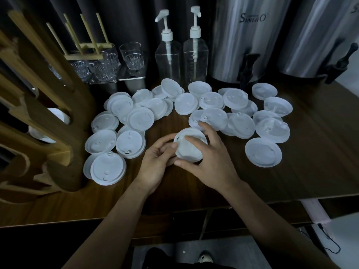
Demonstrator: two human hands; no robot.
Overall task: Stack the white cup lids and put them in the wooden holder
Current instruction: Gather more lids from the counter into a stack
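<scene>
Several white cup lids (139, 119) lie scattered across the dark wooden counter (310, 171), some overlapping. At the centre both hands hold a small stack of lids (186, 150) just above the counter. My left hand (157, 164) cups the stack from the left and below, thumb on its edge. My right hand (207, 158) lies over the top and right side, fingers curled round the rim. The wooden holder (48, 113) stands at the left, with white lids (58, 115) visible in its slots.
Behind the lids stand two clear pump bottles (168, 55), glass tumblers (132, 57) on a tray, and two steel dispensers (246, 39) with black taps. A single lid (263, 152) lies apart at the right. The counter's front edge runs near my forearms.
</scene>
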